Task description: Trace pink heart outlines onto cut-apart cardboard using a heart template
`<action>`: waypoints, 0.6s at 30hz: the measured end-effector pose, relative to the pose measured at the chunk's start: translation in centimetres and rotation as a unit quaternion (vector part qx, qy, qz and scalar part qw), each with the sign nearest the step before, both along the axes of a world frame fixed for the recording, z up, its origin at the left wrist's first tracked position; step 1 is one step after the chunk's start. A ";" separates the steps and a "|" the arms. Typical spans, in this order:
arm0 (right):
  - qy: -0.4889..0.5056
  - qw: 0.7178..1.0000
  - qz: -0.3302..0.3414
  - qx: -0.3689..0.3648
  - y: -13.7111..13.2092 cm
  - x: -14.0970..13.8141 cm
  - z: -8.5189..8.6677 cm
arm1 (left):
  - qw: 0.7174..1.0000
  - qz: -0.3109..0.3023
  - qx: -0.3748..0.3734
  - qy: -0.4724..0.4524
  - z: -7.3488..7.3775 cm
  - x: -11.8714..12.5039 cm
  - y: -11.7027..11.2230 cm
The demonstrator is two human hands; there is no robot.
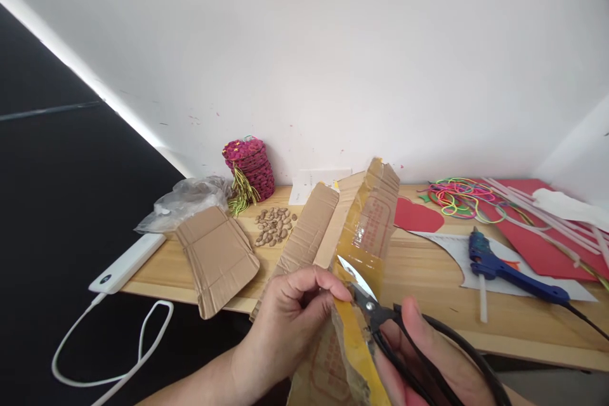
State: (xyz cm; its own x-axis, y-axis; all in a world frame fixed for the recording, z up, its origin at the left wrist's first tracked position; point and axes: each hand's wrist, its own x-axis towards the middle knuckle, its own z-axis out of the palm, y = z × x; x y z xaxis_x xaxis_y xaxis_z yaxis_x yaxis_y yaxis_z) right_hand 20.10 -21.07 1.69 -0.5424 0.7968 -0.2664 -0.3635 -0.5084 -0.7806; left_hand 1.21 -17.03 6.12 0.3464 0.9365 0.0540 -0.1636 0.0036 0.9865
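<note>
My left hand [290, 314] pinches the edge of a long piece of cardboard [373, 216] that carries yellow-brown tape and red print. In my right hand [428, 349] is a pair of black-handled scissors [371, 307], fingers around the handles. The scissor blades lie across the taped cardboard, just beside my left fingertips, and look partly apart. The cardboard stands tilted, its far end up near the wall and its near end hanging below my hands. Another folded cardboard flap [309, 222] leans behind it. Part of my left fingers is hidden by the hand itself.
A cut cardboard piece [219, 257], a plastic bag [193, 200], a woven pink pot [250, 168] and several beans or seeds [276, 225] sit left. To the right lie a blue glue gun [509, 269], coloured cords [461, 196] and red sheets [528, 241]. A white power strip [128, 263] rests at the table edge.
</note>
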 end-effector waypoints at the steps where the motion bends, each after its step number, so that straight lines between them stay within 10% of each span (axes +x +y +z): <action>1: 0.005 1.000 -0.006 0.009 0.0 -0.1 -0.2 | 1.000 0.000 -0.004 0.000 -0.1 0.0 0.0; 18: -0.061 0.992 0.011 0.106 -0.4 0.5 -3.8 | 0.999 0.009 -0.037 0.001 -0.8 0.2 -0.6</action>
